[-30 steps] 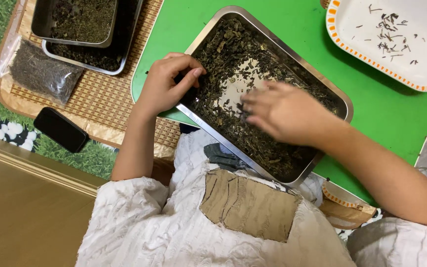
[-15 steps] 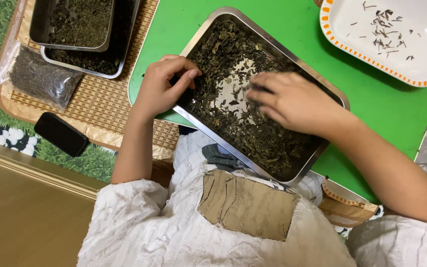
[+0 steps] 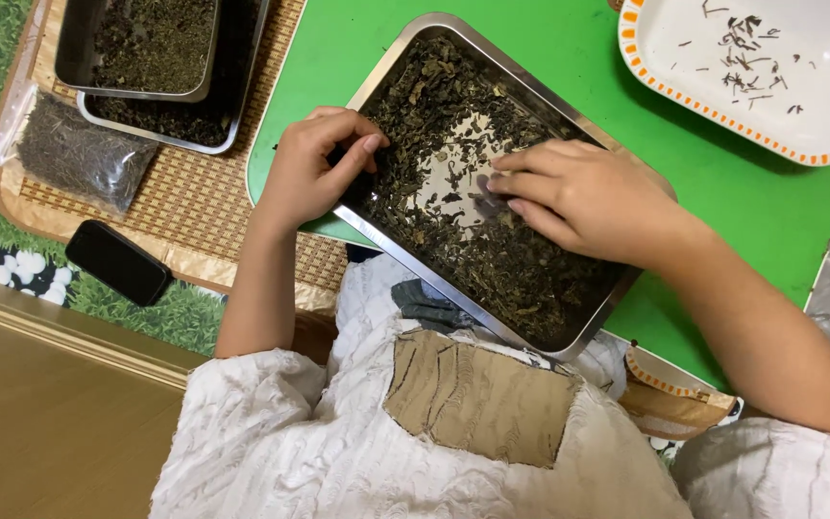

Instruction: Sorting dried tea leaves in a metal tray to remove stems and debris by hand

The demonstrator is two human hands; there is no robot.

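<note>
Sliding back over dried leaves point(image 3: 473, 259), right hand point(image 3: 583, 197) (left hand point(image 3: 314, 168) unmoved).

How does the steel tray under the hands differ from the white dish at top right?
The steel tray is bare metal with straight walls; the white dish has an orange-dashed rim. The tray is nearly covered in dark dried leaves, while the dish holds only a few thin stems. The left hand grips the tray's edge and the right hand rests in its leaves; nothing touches the dish. Both sit on the green board.
</note>
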